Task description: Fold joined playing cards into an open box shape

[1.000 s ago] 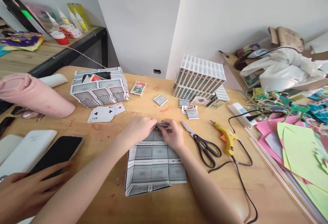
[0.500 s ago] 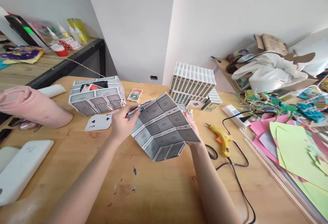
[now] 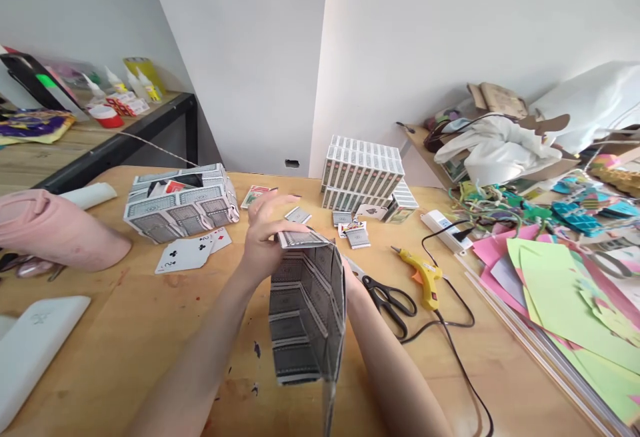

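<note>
A folded structure of grey-backed playing cards [image 3: 307, 304] is in front of me, tilted so that its hollow, card-lined inside shows. My left hand [image 3: 265, 234] is at its upper left edge, thumb lying along the top flap and the other visible fingers stretched apart above it. On the far right side my right hand [image 3: 353, 284] supports the structure; its fingers are mostly hidden behind the panels. Black-handled scissors [image 3: 387, 297] lie beside my right wrist. Loose face-up playing cards [image 3: 185, 255] are on the table left of my left hand.
A finished-looking card box [image 3: 180, 207] stands back left, and stacked card packs [image 3: 363, 174] stand back right. A yellow glue gun [image 3: 425, 277] with a trailing black cable lies right, near a power strip [image 3: 445, 230] and coloured paper [image 3: 550, 290]. A pink roll [image 3: 65, 230] lies left.
The card structure has turned upright and lowered, its open side now facing left. My left hand's fingers have spread from their grip. The scissors and small cards behind have come into view.
</note>
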Tool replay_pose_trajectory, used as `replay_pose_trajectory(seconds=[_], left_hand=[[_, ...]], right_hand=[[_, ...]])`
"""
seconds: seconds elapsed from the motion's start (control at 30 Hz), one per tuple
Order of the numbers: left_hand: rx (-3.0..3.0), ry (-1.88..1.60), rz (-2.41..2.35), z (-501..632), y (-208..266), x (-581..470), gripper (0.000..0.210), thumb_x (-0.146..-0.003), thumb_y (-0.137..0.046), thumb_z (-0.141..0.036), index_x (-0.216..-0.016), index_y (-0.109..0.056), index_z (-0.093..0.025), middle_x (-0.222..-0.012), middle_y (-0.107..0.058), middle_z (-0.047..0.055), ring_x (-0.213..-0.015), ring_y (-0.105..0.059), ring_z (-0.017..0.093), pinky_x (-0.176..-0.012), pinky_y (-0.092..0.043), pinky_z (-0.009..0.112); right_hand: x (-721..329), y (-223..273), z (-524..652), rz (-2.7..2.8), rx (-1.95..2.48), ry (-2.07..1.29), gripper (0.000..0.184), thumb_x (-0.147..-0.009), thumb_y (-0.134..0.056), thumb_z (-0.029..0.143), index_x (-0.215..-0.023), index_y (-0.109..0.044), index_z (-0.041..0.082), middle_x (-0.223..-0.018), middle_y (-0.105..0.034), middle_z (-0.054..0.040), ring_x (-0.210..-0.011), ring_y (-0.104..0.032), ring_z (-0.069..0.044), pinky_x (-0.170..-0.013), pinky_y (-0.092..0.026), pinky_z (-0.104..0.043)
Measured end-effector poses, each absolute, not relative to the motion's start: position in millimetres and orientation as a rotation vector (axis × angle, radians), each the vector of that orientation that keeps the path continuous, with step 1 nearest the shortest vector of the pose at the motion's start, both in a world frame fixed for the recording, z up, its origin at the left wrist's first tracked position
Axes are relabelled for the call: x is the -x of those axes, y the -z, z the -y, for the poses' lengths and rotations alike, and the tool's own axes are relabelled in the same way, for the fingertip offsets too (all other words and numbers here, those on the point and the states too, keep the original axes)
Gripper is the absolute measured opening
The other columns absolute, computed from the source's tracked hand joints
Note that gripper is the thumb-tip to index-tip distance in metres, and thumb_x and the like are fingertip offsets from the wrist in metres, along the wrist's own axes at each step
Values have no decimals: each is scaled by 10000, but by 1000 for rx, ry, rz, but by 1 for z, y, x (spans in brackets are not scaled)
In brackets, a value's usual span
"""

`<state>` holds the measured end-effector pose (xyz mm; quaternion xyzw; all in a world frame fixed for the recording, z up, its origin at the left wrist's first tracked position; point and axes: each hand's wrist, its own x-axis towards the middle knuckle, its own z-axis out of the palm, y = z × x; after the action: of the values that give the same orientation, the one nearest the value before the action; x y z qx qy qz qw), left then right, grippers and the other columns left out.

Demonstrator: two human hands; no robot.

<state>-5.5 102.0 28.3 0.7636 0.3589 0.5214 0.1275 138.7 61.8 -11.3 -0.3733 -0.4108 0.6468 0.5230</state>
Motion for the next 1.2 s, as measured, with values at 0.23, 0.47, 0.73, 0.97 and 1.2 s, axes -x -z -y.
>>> replay_pose_trajectory(seconds=[0.23, 0.47, 0.73, 0.97, 1.2], left_hand=[[-2306, -1075, -1415, -99, -32, 13, 498, -791, -557, -378, -1265, -507, -235, -1220, -515, 122, -1120, -457, 304, -941, -356, 496], [-1719, -1031, -1053, -84, -58, 13, 514, -771, -592, -404, -1238, -518, -201, -1273, -553, 74, -1128, -535, 252, -943, -436, 362], [-1286, -1026, -796, -82, -64, 15, 431, -825, -497, -391, -1236, -533, -266, -1209, -604, 51, -1120, -550, 263, -932, -455, 425], [-964, -846, -753, -104, -55, 38, 446, -797, -431, -381, -1124, -615, -140, -999, -679, 134, -903, -640, 287, -765, -510, 432], [-1080, -643, -766, -83, -69, 33, 437, -766, -535, -246, -1200, -545, -200, -943, -677, 81, -760, -638, 197, -652, -495, 298]], right_hand=[[-146, 7, -65, 1006, 817, -1536, 787, -679, -646, 554, -1355, -315, 322, -1312, -481, -38, -1152, -504, -239, -916, -432, -370], [-141, -5, -61, 1163, 879, -1293, 881, -683, -633, 582, -1405, -218, 293, -1414, -360, -80, -1257, -392, -252, -1033, -325, -436], [-136, -10, -54, 1326, 996, -962, 926, -740, -595, 551, -1444, -60, 275, -1512, -156, -60, -1381, -154, -224, -1117, -147, -459], [-129, -9, -50, 1284, 996, -1098, 811, -837, -500, 488, -1446, -16, 260, -1513, -157, -36, -1386, -146, -202, -1124, -124, -450], [-117, -19, -36, 1331, 1146, -921, 645, -913, -284, 502, -1450, -32, 247, -1530, -9, 16, -1399, 8, -153, -1141, -23, -395]])
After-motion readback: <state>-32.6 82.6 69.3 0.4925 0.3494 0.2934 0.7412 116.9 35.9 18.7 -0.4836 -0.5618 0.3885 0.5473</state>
